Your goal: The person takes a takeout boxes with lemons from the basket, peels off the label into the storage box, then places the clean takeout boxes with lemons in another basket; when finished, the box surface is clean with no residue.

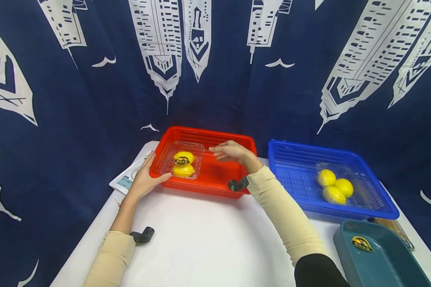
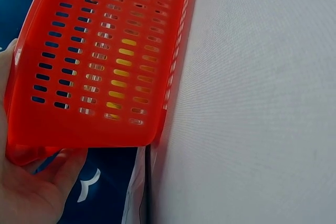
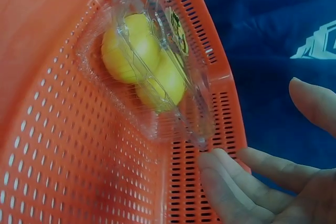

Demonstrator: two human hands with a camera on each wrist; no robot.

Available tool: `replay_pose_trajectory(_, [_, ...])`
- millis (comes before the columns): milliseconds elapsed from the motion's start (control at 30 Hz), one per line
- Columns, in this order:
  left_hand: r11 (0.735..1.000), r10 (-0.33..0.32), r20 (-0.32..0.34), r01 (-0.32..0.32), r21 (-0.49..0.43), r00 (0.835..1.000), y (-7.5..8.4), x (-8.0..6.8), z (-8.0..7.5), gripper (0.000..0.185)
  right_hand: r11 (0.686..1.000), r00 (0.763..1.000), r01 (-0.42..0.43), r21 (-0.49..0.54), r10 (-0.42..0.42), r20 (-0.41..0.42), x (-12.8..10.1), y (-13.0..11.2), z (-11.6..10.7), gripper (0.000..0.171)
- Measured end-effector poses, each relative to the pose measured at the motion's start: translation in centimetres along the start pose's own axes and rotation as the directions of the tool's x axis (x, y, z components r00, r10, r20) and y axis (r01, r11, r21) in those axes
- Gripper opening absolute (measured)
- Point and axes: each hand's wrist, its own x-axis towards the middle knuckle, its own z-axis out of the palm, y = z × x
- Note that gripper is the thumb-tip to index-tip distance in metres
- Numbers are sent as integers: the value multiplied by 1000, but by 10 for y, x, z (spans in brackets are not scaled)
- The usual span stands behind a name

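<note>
A red plastic basket (image 1: 201, 184) sits toward the back of the white table. Inside its left half lies a clear plastic box (image 3: 131, 121) with yellow lemon-like fruit (image 1: 183, 170) and a black-and-yellow sticker (image 1: 182, 160). My left hand (image 1: 143, 181) grips the basket's left front corner, thumb over the rim; in the left wrist view its fingers curl round the rim. Over the basket's right half is my right hand (image 1: 233, 151), fingers loosely extended with nothing held. In the right wrist view its fingertips (image 3: 212, 158) appear close to the box's edge.
To the right stands a blue basket (image 1: 291, 171) holding another clear box of yellow fruit (image 1: 334, 187). A teal bin (image 1: 380, 255) with a loose sticker (image 1: 362, 243) is at front right. A white packet-like item (image 1: 123, 182) lies left of the red basket, and a patterned blue curtain (image 1: 222, 95) hangs behind.
</note>
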Motion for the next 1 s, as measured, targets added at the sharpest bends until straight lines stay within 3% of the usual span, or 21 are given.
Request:
replay_pose_trajectory(300, [1000, -11, 4, 11, 9, 1000, 1, 3, -6, 104, 996, 1000, -11, 91, 12, -4, 26, 3, 7, 59])
replay_pose_trajectory(667, [1000, -2, -5, 2, 5, 1000, 2, 1, 2, 101, 995, 994, -99, 25, 100, -40, 40, 16, 15, 53])
replay_pose_trajectory(1000, [1000, -6, -13, 6, 24, 1000, 2, 0, 3, 101, 990, 990, -140, -16, 140, -5, 50, 21, 27, 49])
